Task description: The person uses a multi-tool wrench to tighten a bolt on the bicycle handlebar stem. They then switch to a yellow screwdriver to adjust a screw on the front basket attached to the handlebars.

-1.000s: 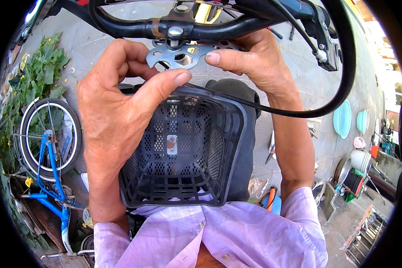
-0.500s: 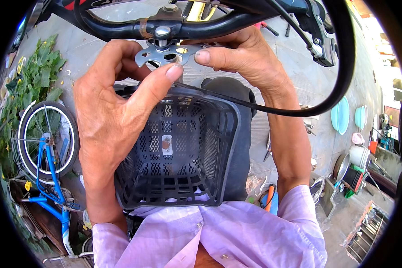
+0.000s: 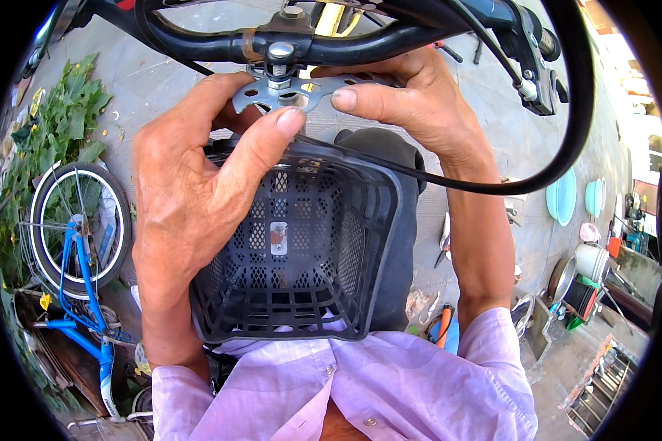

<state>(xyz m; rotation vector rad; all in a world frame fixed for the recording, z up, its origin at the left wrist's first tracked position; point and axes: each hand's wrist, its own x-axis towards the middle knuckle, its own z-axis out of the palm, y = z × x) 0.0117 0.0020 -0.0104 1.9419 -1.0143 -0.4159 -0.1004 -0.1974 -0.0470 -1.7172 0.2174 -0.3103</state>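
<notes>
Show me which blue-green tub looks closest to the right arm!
The left, bigger-looking tub; the other tub looks smaller and sits farther from the right forearm.

Bright daylight — glare far right — edges fisheye-bent.

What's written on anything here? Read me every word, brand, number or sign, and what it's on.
I can quote none.
Blue bicycle frame: marks on its white section, too small to read.
Flat metal tool: no lettering I can make out.
Black basket: no lettering I can make out.
</notes>
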